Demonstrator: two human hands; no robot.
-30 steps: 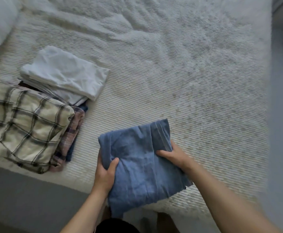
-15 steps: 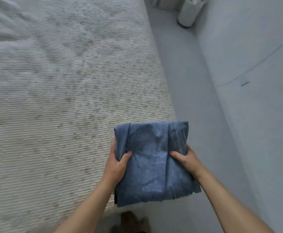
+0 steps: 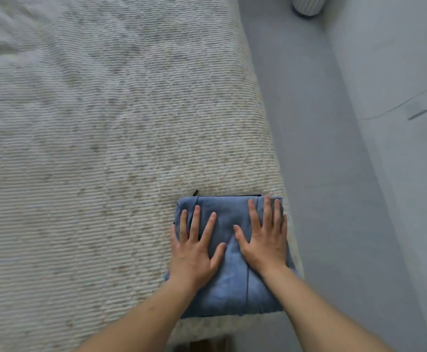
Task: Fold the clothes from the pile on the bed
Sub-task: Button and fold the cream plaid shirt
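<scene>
**No words to read**

There is nothing to read here. The blue cloth (image 3: 232, 288) has no words, tag or number that shows. The bed cover (image 3: 93, 161) is plain, with no letters on it. The grey wall (image 3: 397, 72) has a small dark mark (image 3: 417, 114), but it is too blurry to tell what it is.
</scene>
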